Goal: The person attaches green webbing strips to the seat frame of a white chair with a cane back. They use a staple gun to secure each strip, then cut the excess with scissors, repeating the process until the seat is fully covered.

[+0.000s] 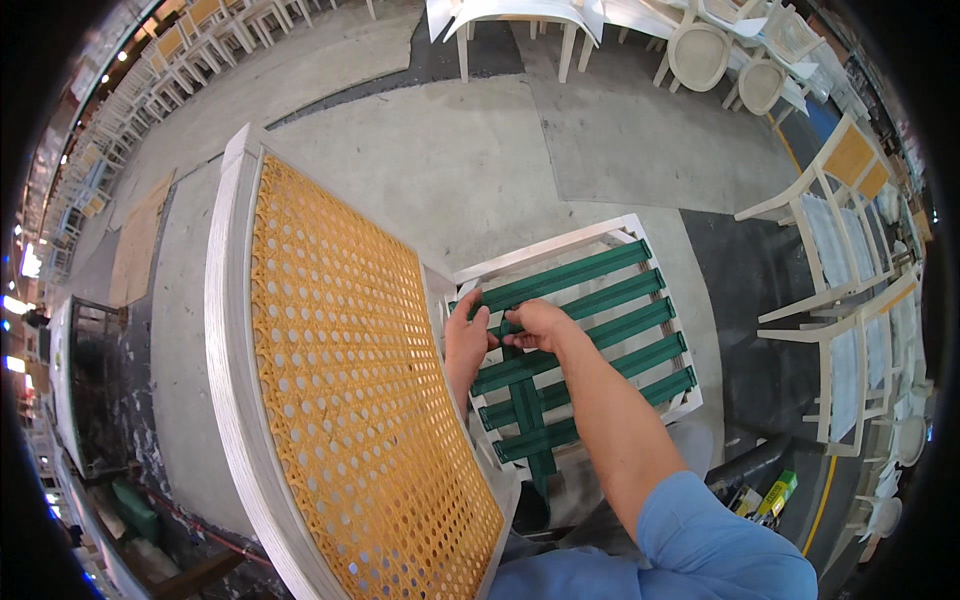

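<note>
A pale wooden chair frame (pixel 550 242) lies before me, its woven cane back panel (pixel 350 350) standing tall on the left. Several green webbing straps (pixel 610 337) stretch side by side across its seat. One more green webbing strap (pixel 527 405) crosses them, passing over some and under others, with its tail hanging at the near side. My right hand (pixel 538 327) pinches this crossing strap around the middle of the seat. Beside the back panel, my left hand (pixel 466 345) is at the straps' left ends, thumb and forefinger apart, its lower fingers close to the crossing strap.
Pale chairs with cane backs (pixel 855 160) stand along the right. A white-topped table (pixel 515 12) and round-seated chairs (pixel 697 55) are at the far side. Rows of chairs (pixel 170 65) line the far left. A green and yellow box (pixel 778 494) lies at lower right.
</note>
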Tool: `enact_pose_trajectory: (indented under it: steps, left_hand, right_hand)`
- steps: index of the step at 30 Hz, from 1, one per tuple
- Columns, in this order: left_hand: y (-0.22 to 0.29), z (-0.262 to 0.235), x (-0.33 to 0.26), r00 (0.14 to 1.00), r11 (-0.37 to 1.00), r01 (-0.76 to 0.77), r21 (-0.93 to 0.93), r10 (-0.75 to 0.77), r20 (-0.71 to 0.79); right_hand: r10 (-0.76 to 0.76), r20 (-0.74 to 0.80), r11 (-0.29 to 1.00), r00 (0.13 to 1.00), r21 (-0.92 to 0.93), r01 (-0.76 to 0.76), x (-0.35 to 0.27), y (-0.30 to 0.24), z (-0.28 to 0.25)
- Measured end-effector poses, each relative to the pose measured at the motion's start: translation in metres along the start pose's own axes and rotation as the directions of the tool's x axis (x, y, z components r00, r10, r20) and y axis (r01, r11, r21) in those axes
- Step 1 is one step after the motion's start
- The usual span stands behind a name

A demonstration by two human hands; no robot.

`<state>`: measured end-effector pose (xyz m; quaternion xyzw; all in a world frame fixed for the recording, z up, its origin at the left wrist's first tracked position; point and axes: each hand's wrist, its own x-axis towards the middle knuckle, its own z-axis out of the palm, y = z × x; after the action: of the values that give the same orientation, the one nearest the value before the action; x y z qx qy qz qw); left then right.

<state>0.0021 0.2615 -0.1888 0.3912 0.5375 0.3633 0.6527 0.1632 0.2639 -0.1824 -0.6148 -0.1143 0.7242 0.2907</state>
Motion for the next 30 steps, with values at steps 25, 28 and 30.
enact_pose_trajectory:
  steps: [25, 28, 30]
  left_hand:
    - [0.002, -0.008, 0.041, 0.989, 0.999, 0.0, -0.036, -0.006, -0.149]
    - [0.005, -0.009, 0.042, 0.989, 0.995, 0.026, -0.099, -0.041, -0.145]
    - [0.005, -0.011, 0.043, 0.991, 0.991, 0.036, -0.127, -0.052, -0.123]
  right_hand:
    - [-0.094, -0.113, 0.995, 0.989, -0.054, 0.088, -0.017, 0.009, 0.008]
    - [-0.407, -0.143, 0.872, 0.902, -0.353, 0.338, -0.012, -0.004, 0.015]
    - [-0.556, -0.128, 0.818, 0.821, -0.256, 0.515, -0.002, -0.009, 0.024]
